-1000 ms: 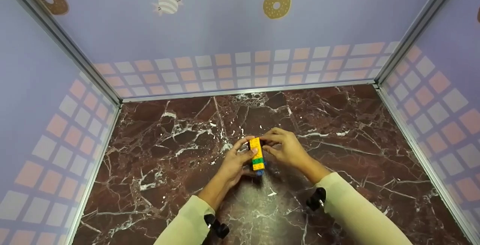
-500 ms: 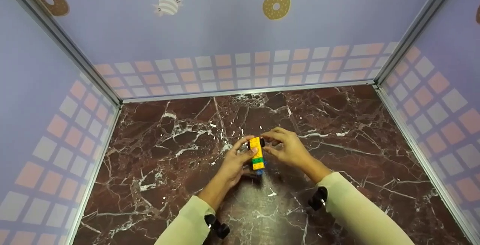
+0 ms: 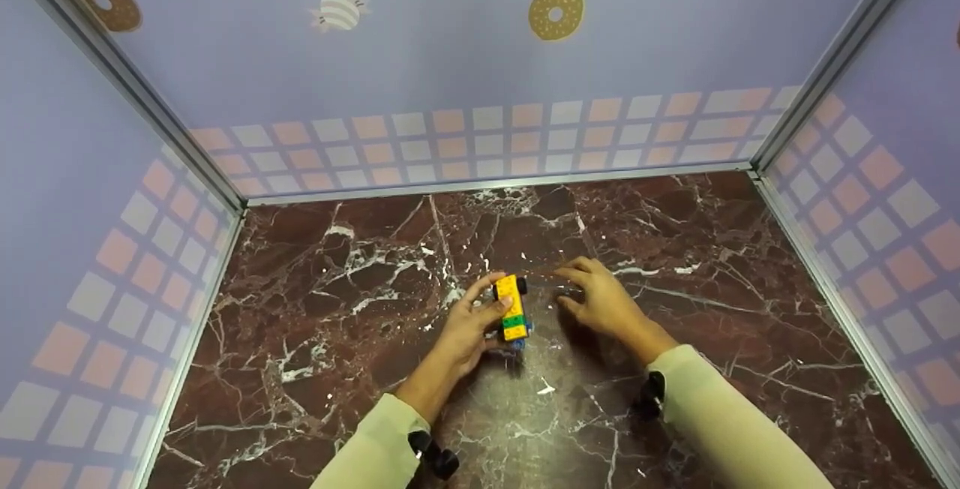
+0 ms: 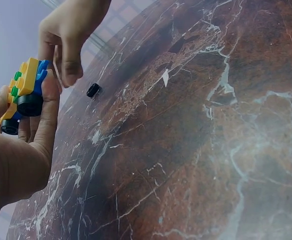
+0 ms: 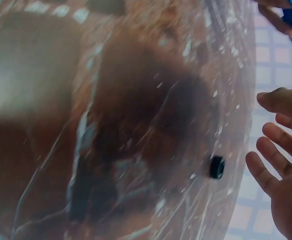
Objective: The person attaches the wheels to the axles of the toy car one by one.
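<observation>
My left hand (image 3: 466, 328) grips a toy car (image 3: 513, 314) built of yellow and green bricks on a blue base, thumb on top and fingers along its far side. Black wheels show in the left wrist view, among them a near wheel (image 4: 30, 105). At the car's far right corner another black wheel (image 3: 523, 286) sticks out in the head view. My right hand (image 3: 600, 303) stands apart to the right of the car, fingers spread and holding nothing. A loose black wheel (image 5: 217, 167) lies on the table close to my right fingertips in the right wrist view.
The dark red marbled tabletop (image 3: 360, 399) has white veins. Lilac panels with printed checks and sweets, such as the back wall (image 3: 442, 46), enclose it at the back, left and right. Metal rails run along the panel edges.
My right hand has let go of the car's far right corner and moved right, uncovering the black wheel there. My left hand keeps its grip on the car almost unmoved.
</observation>
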`<action>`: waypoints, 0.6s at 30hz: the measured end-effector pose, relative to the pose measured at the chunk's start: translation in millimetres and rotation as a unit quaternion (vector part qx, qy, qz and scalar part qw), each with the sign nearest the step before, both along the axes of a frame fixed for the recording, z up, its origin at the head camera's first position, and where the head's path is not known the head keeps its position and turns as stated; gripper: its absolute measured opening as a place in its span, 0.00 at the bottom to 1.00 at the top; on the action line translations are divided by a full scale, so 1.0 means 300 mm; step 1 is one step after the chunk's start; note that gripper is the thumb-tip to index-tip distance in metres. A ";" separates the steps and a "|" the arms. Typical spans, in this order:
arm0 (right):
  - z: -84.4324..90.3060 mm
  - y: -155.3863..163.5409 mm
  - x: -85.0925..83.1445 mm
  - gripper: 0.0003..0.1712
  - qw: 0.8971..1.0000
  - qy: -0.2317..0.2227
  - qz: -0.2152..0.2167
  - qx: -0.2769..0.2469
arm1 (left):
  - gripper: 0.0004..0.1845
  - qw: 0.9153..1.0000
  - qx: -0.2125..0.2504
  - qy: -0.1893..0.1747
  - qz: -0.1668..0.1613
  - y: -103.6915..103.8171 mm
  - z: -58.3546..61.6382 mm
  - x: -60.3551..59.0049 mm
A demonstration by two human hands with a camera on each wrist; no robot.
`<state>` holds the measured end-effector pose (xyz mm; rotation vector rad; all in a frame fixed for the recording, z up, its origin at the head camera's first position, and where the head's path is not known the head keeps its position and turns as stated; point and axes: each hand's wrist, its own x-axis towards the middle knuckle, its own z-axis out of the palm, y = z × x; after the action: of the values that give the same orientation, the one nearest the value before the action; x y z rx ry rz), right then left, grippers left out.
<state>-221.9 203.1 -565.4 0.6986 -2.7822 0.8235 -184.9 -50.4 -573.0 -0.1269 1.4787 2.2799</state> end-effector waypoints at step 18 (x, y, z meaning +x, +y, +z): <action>-0.091 0.076 -0.017 0.21 0.997 0.032 -0.026 0.061 | 0.32 1.000 0.001 0.002 0.000 -0.005 -0.006 0.001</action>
<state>-226.9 225.8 -592.9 0.6569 -2.7984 0.6141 -184.4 -51.9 -574.7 -0.1206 1.4781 2.2833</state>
